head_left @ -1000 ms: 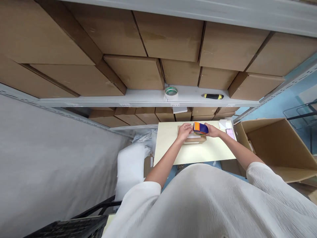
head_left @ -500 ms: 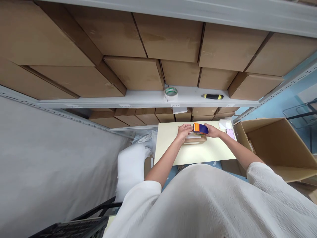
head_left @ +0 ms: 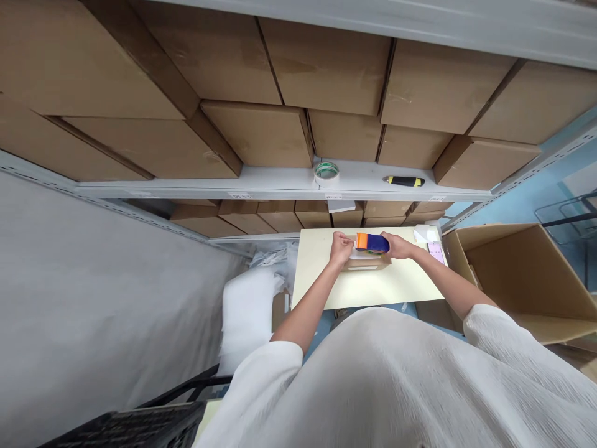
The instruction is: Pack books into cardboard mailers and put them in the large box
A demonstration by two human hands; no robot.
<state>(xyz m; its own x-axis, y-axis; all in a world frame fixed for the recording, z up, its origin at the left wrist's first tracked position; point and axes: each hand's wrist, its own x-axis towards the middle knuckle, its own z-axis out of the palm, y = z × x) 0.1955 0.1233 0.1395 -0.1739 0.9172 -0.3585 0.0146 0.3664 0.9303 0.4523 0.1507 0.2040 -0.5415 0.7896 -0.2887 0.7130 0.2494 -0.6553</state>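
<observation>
A small cardboard box [head_left: 368,264] lies on a pale yellow table [head_left: 368,287]. My right hand [head_left: 395,246] is closed round an orange and blue tape dispenser [head_left: 370,242] held over the box top. My left hand [head_left: 341,249] rests on the box's left end, fingers curled and pinching near the dispenser's orange front; what it pinches is too small to name.
A pink phone [head_left: 436,252] lies at the table's right edge beside a large open carton [head_left: 522,277]. On the shelf [head_left: 280,185] above sit a tape roll [head_left: 326,173] and a yellow-black utility knife [head_left: 403,181], among several brown cartons. White foam wrap [head_left: 245,311] lies at the left.
The dispenser and my right hand have shifted a little to the left over the box. My left hand has slid left to the box's end.
</observation>
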